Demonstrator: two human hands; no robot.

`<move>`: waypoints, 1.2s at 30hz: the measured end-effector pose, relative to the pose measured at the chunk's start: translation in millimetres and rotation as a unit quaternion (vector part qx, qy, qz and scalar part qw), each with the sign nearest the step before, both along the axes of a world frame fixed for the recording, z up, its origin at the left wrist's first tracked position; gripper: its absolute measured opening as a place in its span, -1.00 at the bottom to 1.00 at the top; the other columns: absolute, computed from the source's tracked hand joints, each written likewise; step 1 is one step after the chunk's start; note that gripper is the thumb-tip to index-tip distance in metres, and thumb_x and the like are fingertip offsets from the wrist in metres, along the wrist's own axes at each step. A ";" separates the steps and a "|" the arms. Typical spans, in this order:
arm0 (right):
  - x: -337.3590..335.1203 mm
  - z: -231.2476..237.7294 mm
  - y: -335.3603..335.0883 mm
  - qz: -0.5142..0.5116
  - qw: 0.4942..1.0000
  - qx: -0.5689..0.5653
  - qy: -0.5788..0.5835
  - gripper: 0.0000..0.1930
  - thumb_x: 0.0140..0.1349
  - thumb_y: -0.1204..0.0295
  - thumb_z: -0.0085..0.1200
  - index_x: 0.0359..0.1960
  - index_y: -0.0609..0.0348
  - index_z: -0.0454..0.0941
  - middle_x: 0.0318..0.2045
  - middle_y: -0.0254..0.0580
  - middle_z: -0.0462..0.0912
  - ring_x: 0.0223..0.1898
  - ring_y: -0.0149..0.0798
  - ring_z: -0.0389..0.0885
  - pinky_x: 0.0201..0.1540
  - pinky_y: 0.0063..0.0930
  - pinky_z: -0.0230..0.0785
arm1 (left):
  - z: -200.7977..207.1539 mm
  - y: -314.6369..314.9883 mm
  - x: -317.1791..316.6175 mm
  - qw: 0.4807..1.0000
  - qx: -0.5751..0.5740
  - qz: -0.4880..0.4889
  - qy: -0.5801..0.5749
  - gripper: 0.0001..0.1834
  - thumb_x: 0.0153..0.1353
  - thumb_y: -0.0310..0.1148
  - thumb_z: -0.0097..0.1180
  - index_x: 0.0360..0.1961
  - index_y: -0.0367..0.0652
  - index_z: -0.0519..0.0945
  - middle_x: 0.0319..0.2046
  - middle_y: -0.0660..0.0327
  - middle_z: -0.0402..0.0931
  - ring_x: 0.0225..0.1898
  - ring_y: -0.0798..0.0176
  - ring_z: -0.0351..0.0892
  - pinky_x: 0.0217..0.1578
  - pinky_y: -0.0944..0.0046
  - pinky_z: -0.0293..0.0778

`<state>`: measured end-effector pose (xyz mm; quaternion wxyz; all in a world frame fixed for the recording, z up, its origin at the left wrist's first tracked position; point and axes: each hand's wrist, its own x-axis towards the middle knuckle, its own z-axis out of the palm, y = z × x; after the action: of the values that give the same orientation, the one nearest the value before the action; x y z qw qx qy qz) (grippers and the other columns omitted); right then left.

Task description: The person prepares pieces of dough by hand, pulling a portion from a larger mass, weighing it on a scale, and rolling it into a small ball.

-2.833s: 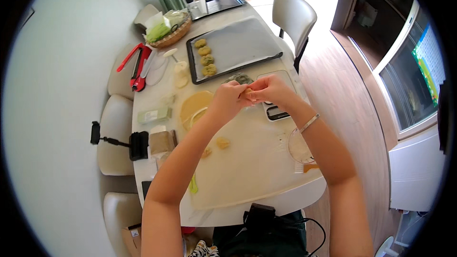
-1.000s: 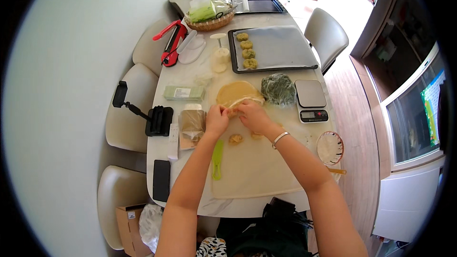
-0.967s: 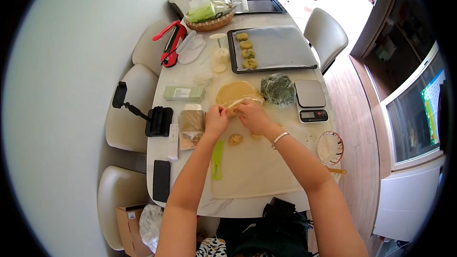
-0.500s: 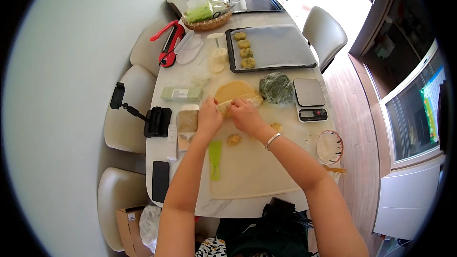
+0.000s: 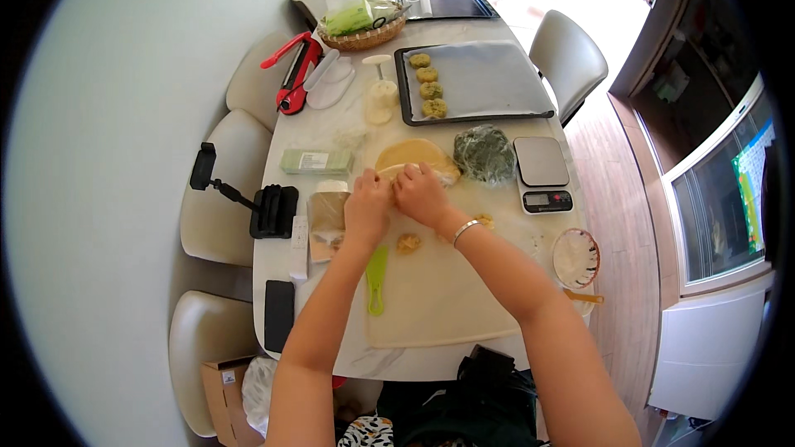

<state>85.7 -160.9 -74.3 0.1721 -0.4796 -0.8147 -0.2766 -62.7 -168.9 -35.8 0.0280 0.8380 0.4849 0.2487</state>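
Note:
A flattened yellow dough (image 5: 411, 151) lies on the pale mat (image 5: 447, 314), with clear plastic film along its near and right edges. My left hand (image 5: 368, 205) is closed at the dough's near left edge, fingers curled. Beside it, almost touching, my right hand (image 5: 421, 196) pinches the same near edge. The fingertips partly hide what they grip, so film and dough are hard to separate there. Nearer to me sits a small dough lump (image 5: 408, 242); another dough piece (image 5: 484, 222) shows by my right wrist. A green scraper (image 5: 376, 281) lies next to my left forearm.
A dark green wrapped dough (image 5: 484, 156) and a kitchen scale (image 5: 543, 174) stand to the right, a bowl (image 5: 575, 257) nearer. Beyond lies a lined baking tray (image 5: 489, 74) with several shaped pieces (image 5: 431, 90). At left are a mold press (image 5: 381, 99) and a phone stand (image 5: 273, 211).
My right hand has turned and drawn closer to my left. Both hands now meet at the dough's near edge, and the yellow bit between them is less visible.

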 end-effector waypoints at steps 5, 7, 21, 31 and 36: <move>15.2 12.5 9.8 0.030 0.978 -0.164 0.128 -0.81 -0.18 0.18 0.23 -0.58 -0.04 0.61 -0.44 -0.31 0.57 -0.20 -0.26 0.52 -0.13 -0.33 0.31 | -13.8 8.0 -0.3 0.995 0.072 -0.041 0.054 -0.73 -0.13 -0.51 0.22 -0.32 -0.14 0.52 -0.26 0.15 0.44 -0.18 0.03 0.47 -0.25 0.12 0.48; 20.9 20.5 9.3 0.042 0.978 -0.161 0.122 -0.78 -0.19 0.17 0.25 -0.54 -0.04 0.61 -0.41 -0.32 0.57 -0.20 -0.26 0.53 -0.15 -0.33 0.32 | -16.1 14.6 0.3 0.995 0.078 -0.039 0.054 -0.75 -0.13 -0.49 0.22 -0.33 -0.14 0.55 -0.30 0.16 0.46 -0.19 0.04 0.47 -0.25 0.12 0.48; 11.5 -0.3 4.6 0.141 0.951 -0.108 0.253 -0.83 -0.01 0.41 0.17 -0.37 0.13 0.49 -0.35 -0.20 0.47 -0.36 -0.12 0.58 -0.35 -0.23 0.46 | -5.3 31.0 -4.2 0.996 0.017 -0.074 0.036 -0.75 -0.20 -0.44 0.31 -0.38 -0.13 0.66 -0.36 0.19 0.52 -0.19 0.05 0.46 -0.17 0.14 0.46; 30.0 10.3 28.0 0.193 0.912 -0.271 0.241 -0.77 -0.09 0.30 0.26 -0.46 0.12 0.53 -0.38 -0.17 0.54 -0.33 -0.01 0.58 -0.28 -0.19 0.46 | -26.8 22.9 4.2 0.990 0.119 -0.044 0.063 -0.79 -0.19 -0.44 0.29 -0.45 -0.16 0.57 -0.43 0.21 0.46 -0.25 0.08 0.46 -0.28 0.18 0.49; 40.2 14.0 32.2 0.203 0.889 -0.317 0.260 -0.77 -0.11 0.32 0.26 -0.48 0.15 0.51 -0.39 -0.11 0.55 -0.33 0.04 0.57 -0.25 -0.18 0.45 | -21.0 19.8 7.4 0.989 0.110 -0.087 0.057 -0.82 -0.18 -0.44 0.27 -0.47 -0.15 0.56 -0.44 0.24 0.46 -0.27 0.10 0.46 -0.31 0.20 0.50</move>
<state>125.9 -128.7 -60.3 0.2690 -0.3880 -0.8646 0.1717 -55.3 -149.2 -56.8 -0.0704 0.8877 0.3807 0.2493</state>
